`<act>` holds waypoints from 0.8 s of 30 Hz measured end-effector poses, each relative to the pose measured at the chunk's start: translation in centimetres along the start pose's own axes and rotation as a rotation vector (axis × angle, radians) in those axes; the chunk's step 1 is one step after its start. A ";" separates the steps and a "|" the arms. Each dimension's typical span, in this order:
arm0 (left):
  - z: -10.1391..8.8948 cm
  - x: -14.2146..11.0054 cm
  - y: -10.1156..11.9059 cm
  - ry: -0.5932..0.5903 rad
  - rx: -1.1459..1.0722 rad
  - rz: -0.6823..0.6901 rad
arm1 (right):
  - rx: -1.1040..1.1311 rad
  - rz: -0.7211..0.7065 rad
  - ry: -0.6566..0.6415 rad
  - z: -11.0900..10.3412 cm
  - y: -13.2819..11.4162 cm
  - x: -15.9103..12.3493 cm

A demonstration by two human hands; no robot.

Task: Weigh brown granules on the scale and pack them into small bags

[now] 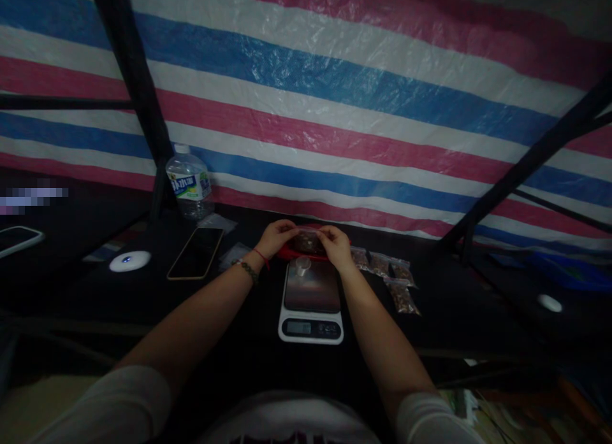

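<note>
Both hands pinch the top edge of a small clear zip bag with brown bits in it, my left hand at one corner and my right hand at the other. Behind and under the bag shows a red dish or tray, mostly hidden by the hands. Just nearer to me stands a white kitchen scale with a dark top and a small display. On its plate is a small clear cup. Several filled zip bags lie right of my right hand.
Left on the black table lie a phone, flat clear bags and a white round device. A large clear bottle stands behind them. Black frame posts rise before a striped plastic sheet.
</note>
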State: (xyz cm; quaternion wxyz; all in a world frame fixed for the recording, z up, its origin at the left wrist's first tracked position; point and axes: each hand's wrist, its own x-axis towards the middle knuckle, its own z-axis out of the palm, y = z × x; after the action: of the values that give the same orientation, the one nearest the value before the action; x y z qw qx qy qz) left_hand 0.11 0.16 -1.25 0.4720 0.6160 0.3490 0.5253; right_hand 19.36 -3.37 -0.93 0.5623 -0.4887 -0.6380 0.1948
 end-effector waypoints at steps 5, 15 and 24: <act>0.0 -0.1 -0.1 -0.026 0.016 0.030 | -0.009 -0.008 0.010 -0.1 0.1 0.0; 0.1 -0.3 0.0 -0.033 0.123 0.112 | 0.001 -0.056 -0.082 0.3 -0.6 -0.3; 0.2 -0.7 0.4 -0.094 0.141 0.121 | 0.027 -0.065 -0.129 0.4 -0.2 -0.4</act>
State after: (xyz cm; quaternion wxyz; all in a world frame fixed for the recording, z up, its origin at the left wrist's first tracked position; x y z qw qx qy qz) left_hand 0.19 -0.64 -1.05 0.4106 0.6917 0.3247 0.4975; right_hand 18.88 -3.63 -1.08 0.5324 -0.4465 -0.6859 0.2162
